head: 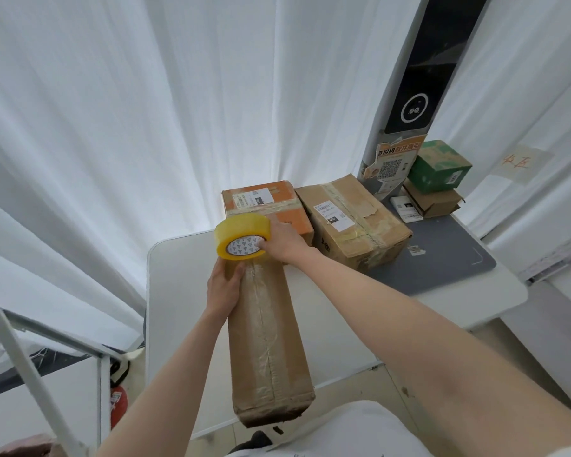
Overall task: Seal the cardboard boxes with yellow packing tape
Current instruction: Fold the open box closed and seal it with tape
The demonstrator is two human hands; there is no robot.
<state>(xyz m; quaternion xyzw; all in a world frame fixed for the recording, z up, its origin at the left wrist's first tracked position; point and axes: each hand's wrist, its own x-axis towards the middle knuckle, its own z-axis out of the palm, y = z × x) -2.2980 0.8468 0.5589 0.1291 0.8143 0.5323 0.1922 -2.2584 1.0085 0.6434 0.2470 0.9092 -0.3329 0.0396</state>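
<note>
Yellow tape roll (243,236) in right grip (282,240) (left (223,286) steadies long box (267,338)).

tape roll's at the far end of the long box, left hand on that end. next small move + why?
Probably draw the yellow tape roll toward the body along the top seam of the long box. The right hand grips the roll at the far end while the left hand holds that end steady, so a strip looks ready to run down the seam.
</note>
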